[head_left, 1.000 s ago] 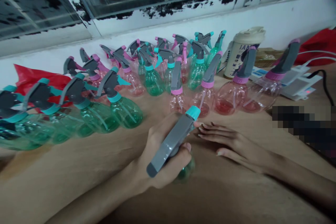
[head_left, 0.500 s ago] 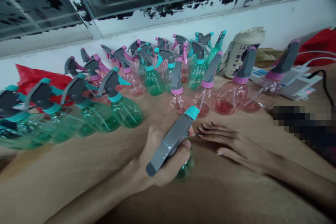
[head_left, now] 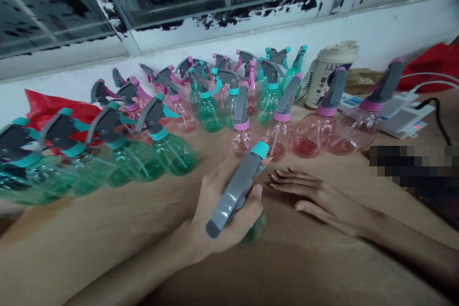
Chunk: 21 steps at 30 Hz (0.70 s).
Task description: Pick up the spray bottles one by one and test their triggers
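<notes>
My left hand (head_left: 222,205) is wrapped round the neck of a green spray bottle (head_left: 234,186) with a grey trigger head and a teal nozzle that points away from me. Fingers and head hide most of its body; a bit of green shows below my thumb. My right hand (head_left: 315,191) lies flat on the wooden table (head_left: 308,267), fingers stretched out, holding nothing. Just beyond my hands stand pink spray bottles, among them one with a pink collar (head_left: 279,134). To the left is a row of green spray bottles, the nearest one (head_left: 174,153) close to my left hand.
More pink and green bottles, such as one green bottle (head_left: 210,110), crowd towards the wall. A paper coffee cup (head_left: 328,79) stands at back right beside a white power strip (head_left: 405,114) with cables. Red plastic bags lie at left (head_left: 60,112) and far right (head_left: 435,64).
The bottle's head in my left hand has turned slightly more upright, its rear end shifting a little to the right. My right hand stays in place.
</notes>
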Each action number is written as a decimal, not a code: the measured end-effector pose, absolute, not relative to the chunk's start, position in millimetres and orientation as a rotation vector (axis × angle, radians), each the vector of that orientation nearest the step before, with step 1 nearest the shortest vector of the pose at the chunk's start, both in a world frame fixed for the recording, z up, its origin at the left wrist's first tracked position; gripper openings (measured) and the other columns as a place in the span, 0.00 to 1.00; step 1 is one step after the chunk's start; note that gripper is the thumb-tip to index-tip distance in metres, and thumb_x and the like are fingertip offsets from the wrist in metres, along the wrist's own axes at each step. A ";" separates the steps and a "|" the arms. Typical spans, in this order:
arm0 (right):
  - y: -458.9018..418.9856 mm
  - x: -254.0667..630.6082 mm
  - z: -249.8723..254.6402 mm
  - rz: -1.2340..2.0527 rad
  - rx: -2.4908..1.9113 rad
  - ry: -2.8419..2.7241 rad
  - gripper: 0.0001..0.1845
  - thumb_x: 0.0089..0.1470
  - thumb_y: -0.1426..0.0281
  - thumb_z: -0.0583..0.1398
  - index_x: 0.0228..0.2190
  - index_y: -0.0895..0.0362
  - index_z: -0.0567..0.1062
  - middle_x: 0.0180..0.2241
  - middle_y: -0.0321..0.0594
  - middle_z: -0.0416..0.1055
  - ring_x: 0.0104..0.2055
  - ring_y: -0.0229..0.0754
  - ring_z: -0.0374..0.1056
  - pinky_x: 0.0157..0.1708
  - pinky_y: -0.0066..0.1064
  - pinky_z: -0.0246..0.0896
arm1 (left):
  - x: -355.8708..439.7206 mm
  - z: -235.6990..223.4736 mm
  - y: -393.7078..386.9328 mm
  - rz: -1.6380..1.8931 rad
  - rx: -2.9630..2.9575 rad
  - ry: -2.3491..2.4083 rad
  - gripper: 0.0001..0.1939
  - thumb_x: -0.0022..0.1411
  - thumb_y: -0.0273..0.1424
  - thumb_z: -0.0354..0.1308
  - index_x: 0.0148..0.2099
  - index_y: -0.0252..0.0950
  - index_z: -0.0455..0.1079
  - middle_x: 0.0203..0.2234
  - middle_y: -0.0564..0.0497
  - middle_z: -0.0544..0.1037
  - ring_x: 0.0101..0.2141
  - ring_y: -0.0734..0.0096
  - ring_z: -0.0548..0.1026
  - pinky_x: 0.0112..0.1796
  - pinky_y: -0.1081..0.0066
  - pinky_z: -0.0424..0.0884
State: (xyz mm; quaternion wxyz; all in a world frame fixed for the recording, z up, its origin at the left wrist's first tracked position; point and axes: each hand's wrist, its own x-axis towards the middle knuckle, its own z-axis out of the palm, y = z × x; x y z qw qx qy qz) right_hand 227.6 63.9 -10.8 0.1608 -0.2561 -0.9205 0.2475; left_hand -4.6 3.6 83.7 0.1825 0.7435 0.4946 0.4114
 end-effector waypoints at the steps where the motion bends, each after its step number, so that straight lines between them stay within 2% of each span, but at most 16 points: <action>1: 64.4 228.0 -11.3 0.707 -0.726 -2.637 0.24 0.61 0.60 0.48 0.58 0.48 0.57 0.59 0.36 0.57 0.62 0.43 0.49 0.61 0.46 0.41 | -4.0 83.5 3.1 1.162 2.113 1.374 0.11 0.55 0.28 0.52 0.41 0.42 0.68 0.30 0.51 0.75 0.31 0.67 0.75 0.35 0.66 0.73; 4: 66.1 228.8 -12.9 0.713 -0.699 -2.648 0.24 0.61 0.61 0.49 0.58 0.48 0.56 0.60 0.37 0.56 0.62 0.43 0.49 0.61 0.47 0.41 | -2.0 83.6 1.4 1.153 2.100 1.374 0.14 0.56 0.26 0.52 0.46 0.40 0.67 0.33 0.51 0.75 0.30 0.69 0.75 0.35 0.68 0.73; 9: 66.8 228.8 -13.8 0.723 -0.700 -2.626 0.24 0.61 0.62 0.50 0.58 0.48 0.57 0.59 0.37 0.57 0.62 0.43 0.50 0.61 0.46 0.42 | -2.1 83.2 1.1 1.164 2.139 1.382 0.05 0.57 0.27 0.51 0.36 0.38 0.67 0.26 0.52 0.72 0.26 0.70 0.72 0.30 0.68 0.71; 13: 66.7 228.9 -13.7 0.717 -0.705 -2.636 0.24 0.60 0.62 0.51 0.58 0.48 0.58 0.60 0.37 0.56 0.62 0.43 0.50 0.61 0.46 0.42 | -4.7 85.7 3.5 1.162 2.184 1.293 0.07 0.56 0.26 0.51 0.39 0.38 0.66 0.26 0.53 0.71 0.27 0.70 0.72 0.31 0.69 0.71; 17: 65.1 228.3 -12.5 0.714 -0.729 -2.636 0.24 0.61 0.61 0.50 0.58 0.48 0.57 0.59 0.35 0.57 0.62 0.42 0.49 0.61 0.45 0.41 | -6.3 90.0 4.0 1.120 2.204 1.222 0.06 0.56 0.26 0.50 0.36 0.38 0.66 0.25 0.53 0.71 0.25 0.71 0.71 0.30 0.70 0.70; 21: 64.1 227.3 -11.9 0.716 -0.745 -2.629 0.24 0.61 0.61 0.50 0.58 0.47 0.57 0.59 0.35 0.57 0.62 0.42 0.48 0.62 0.45 0.40 | -7.3 91.1 3.5 1.105 2.179 1.218 0.05 0.56 0.27 0.50 0.35 0.39 0.66 0.26 0.53 0.74 0.27 0.70 0.74 0.31 0.69 0.71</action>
